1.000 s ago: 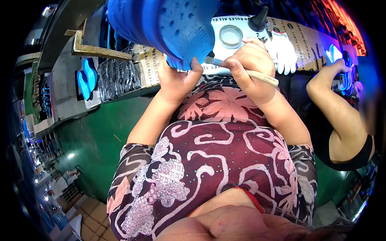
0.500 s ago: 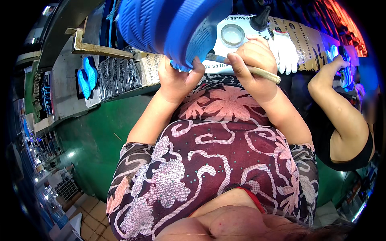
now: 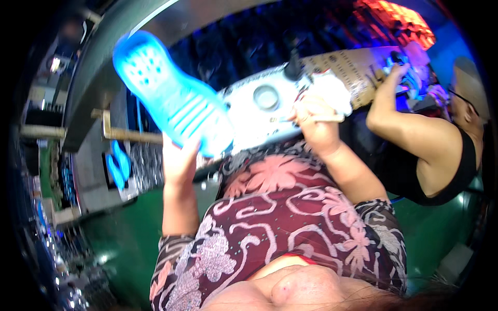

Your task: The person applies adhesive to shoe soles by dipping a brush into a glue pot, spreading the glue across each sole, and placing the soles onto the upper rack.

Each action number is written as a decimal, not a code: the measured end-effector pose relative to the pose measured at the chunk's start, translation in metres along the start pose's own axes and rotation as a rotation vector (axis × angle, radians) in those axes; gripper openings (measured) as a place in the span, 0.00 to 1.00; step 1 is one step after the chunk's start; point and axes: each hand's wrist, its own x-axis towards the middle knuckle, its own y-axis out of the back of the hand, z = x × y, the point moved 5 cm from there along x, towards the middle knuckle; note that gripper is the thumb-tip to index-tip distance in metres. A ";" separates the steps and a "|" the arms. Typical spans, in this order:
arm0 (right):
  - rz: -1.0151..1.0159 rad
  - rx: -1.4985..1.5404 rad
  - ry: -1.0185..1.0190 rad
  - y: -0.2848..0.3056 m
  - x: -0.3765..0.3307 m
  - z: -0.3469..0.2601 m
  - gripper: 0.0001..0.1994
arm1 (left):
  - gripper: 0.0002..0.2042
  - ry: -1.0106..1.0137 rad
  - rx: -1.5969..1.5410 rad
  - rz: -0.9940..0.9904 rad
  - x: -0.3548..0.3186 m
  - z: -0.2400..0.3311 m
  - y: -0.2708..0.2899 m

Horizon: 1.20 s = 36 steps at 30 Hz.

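My left hand grips the lower end of a bright blue shoe sole. The sole tilts up and to the left, with its grooved, dimpled face in view. In my right hand is a brush with a pale wooden handle; its bristle end points left and is blurred, apart from the sole. Just beyond the brush, a round, shallow dish sits on the white bench top. Behind the dish stands a dark bottle with a narrow nozzle.
White gloves lie right of the dish, beside brown cardboard. A co-worker handles blue pieces at the right. Two flat blue soles rest at the left, near a wooden bracket.
My left hand has swung the blue sole left and turned its grooved face into view. The brush has moved away from it. The whole view has shifted, and more of the co-worker shows.
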 end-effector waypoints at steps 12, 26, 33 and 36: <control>0.193 0.070 -0.268 0.029 -0.017 0.012 0.12 | 0.21 0.289 -0.341 -0.900 0.158 0.052 -0.198; 0.154 0.216 -0.539 0.027 -0.050 0.052 0.17 | 0.21 0.506 -0.188 -0.551 0.069 -0.068 -0.088; -0.044 0.218 -0.608 -0.038 -0.041 0.063 0.19 | 0.18 0.646 -0.448 0.786 -0.133 -0.188 0.295; -0.098 0.234 -0.615 -0.070 -0.032 0.051 0.19 | 0.22 0.528 -0.286 1.178 -0.176 -0.158 0.399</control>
